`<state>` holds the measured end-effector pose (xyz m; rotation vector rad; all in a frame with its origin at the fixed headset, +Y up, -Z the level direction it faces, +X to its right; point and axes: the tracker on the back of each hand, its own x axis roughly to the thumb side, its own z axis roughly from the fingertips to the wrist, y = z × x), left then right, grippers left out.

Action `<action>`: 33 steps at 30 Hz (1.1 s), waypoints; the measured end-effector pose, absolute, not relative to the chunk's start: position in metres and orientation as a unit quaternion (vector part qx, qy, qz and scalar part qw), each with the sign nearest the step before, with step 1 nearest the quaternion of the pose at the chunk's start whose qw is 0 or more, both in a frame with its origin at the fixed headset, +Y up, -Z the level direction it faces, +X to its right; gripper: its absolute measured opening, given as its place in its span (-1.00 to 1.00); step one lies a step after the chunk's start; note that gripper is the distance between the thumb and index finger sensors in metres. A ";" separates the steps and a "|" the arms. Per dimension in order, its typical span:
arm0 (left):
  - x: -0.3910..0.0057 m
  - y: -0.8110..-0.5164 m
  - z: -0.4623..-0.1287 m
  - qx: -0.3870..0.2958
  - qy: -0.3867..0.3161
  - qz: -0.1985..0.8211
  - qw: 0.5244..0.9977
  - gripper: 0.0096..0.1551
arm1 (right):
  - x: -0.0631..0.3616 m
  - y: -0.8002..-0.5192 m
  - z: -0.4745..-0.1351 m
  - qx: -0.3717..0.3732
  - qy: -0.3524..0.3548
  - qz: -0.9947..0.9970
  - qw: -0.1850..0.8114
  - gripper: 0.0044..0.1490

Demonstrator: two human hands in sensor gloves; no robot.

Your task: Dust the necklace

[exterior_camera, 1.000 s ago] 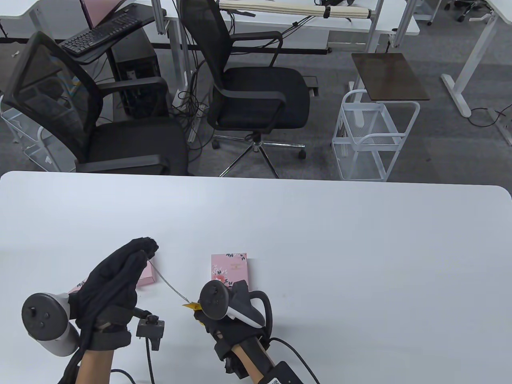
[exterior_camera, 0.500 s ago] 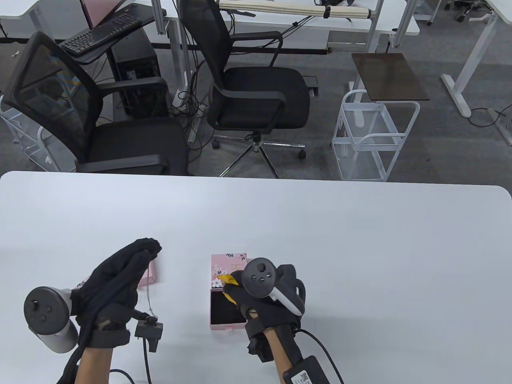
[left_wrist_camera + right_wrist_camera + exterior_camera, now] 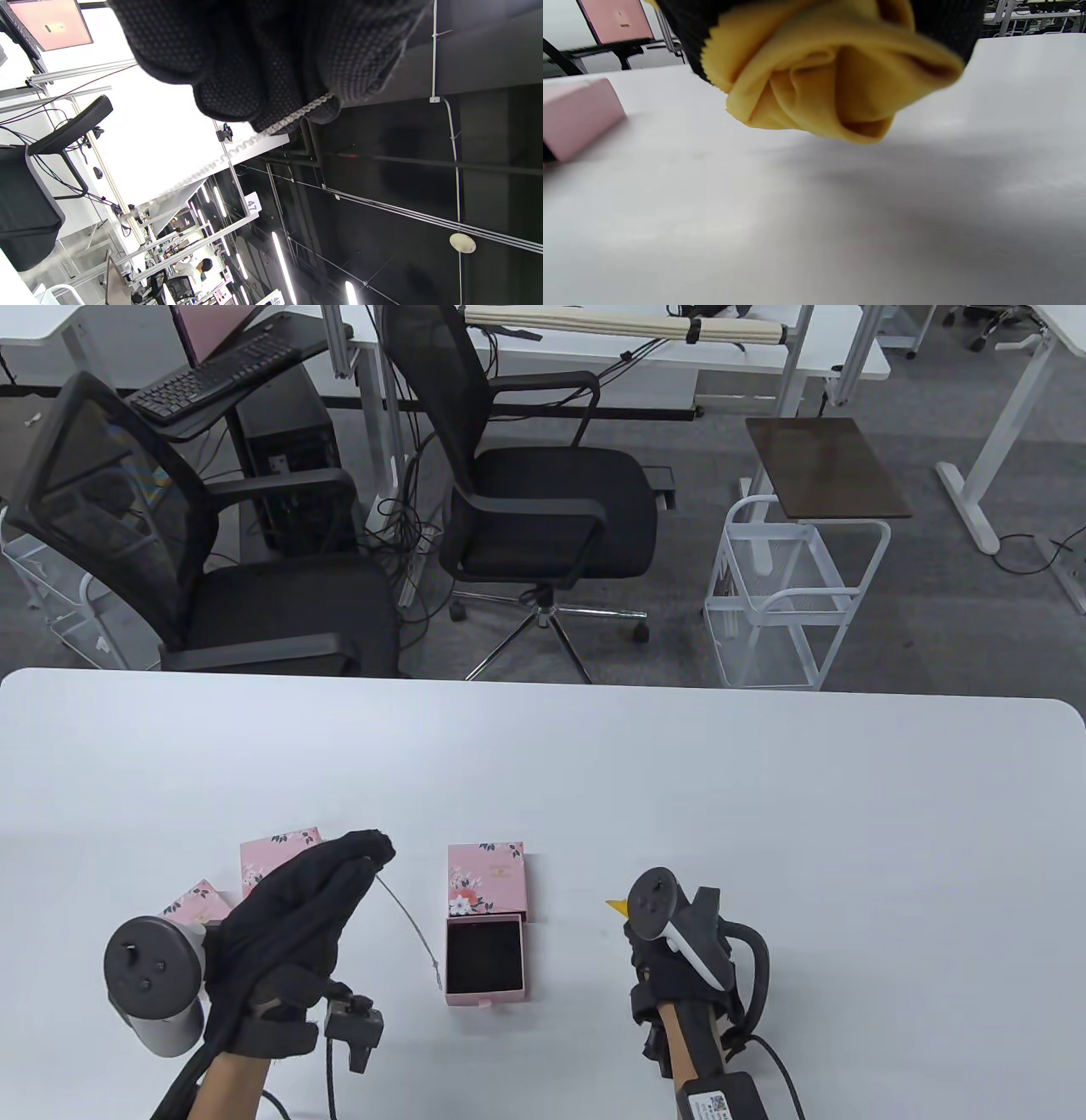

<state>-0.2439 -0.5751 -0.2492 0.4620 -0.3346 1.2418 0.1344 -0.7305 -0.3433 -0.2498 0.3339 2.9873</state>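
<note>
A thin silver necklace (image 3: 411, 923) hangs from my raised left hand (image 3: 373, 848), whose fingertips pinch its upper end. The chain slants down to the left wall of an open pink jewellery box (image 3: 484, 959) with a dark lining. In the left wrist view the chain (image 3: 297, 113) runs out from between the gloved fingertips. To the right of the box, my right hand (image 3: 657, 937) holds a bunched yellow cloth (image 3: 617, 906) just above the white table (image 3: 764, 814). The right wrist view shows the cloth (image 3: 831, 80) crumpled in the fingers, with a pink box (image 3: 577, 114) at the left.
The box's floral pink lid (image 3: 485, 879) lies just behind the open box. Two more pink floral boxes (image 3: 276, 853) (image 3: 199, 902) sit behind my left hand. Cables trail from both wrists toward the table's near edge. Office chairs (image 3: 543, 509) stand beyond the far edge.
My right hand left the necklace and carried the yellow cloth to the right, past the pink box. My left hand shifted right with the chain, which now dangles beside the open box.
</note>
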 end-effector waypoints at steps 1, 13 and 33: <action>-0.243 -0.576 -0.249 0.212 -0.156 0.572 0.777 -0.61 | 0.136 -0.735 -0.344 -0.085 0.109 0.989 0.055 -0.44; -0.239 -0.578 -0.251 0.205 -0.152 0.567 0.783 -0.61 | 0.130 -0.730 -0.338 -0.075 0.146 0.986 0.042 0.00; -0.227 -0.590 -0.261 0.181 -0.149 0.556 0.797 -0.62 | -0.002 -0.637 -0.293 0.289 0.041 0.905 0.308 -0.18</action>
